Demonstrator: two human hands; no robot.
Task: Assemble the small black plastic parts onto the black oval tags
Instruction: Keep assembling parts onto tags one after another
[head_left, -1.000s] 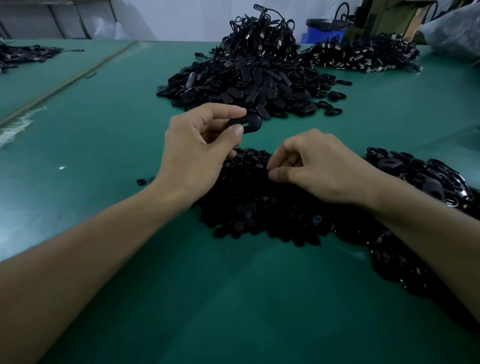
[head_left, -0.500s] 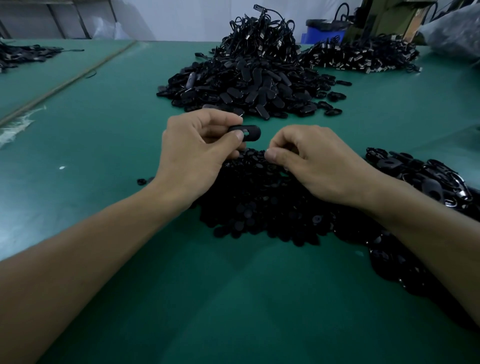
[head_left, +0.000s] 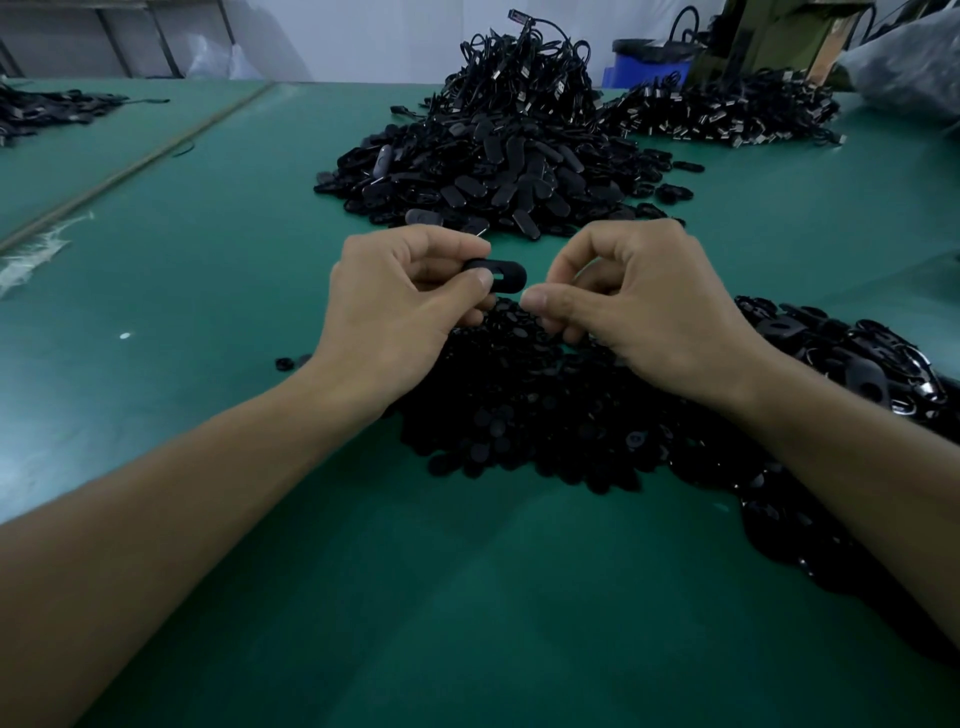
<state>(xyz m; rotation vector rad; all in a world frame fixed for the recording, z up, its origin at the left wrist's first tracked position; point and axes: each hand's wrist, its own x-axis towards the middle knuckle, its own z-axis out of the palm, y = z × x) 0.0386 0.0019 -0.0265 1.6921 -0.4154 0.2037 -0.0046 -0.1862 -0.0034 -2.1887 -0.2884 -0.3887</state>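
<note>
- Pinches oval tag (head_left: 501, 275) between thumb and forefinger of left hand (head_left: 395, 306); grips only the tag's left end, with the slotted right end poking out toward the other hand.
- Holds tag roughly level, in the air between both hands, above the near heap and clear of the green worktop (head_left: 208, 260).
- Curls remaining left fingers (head_left: 447, 249) loosely over the top of the tag.
- Curls right hand (head_left: 644, 312) tight, thumb pressed against forefinger, thumb tip just beside the tag's right end; can't tell if touching it.
- Can't tell whether a small part sits inside that right pinch: hidden by the fingers, too dark.
- Works directly over heap of small black parts (head_left: 519, 415), spread on the worktop under both hands and wrists.
- Leaves two stray parts (head_left: 291, 362) on the worktop just left of that heap, near the left wrist.
- Faces heap of loose oval tags (head_left: 493, 176) farther back on the worktop, well apart from the hands.
- Shows tangle of black cords (head_left: 519, 67) piled behind and on top of that far heap.
- Shows second cord pile (head_left: 727, 114) with pale metal ends at back right, beside the tangle.
- Shows pile of tags with shiny rings (head_left: 857, 358) at right, just beyond the right forearm, touching the near heap.
- Shows another dark pile (head_left: 47, 111) at far left, blue bin (head_left: 649, 65) past the far edge, grey plastic bag (head_left: 909, 62) in top right corner.
</note>
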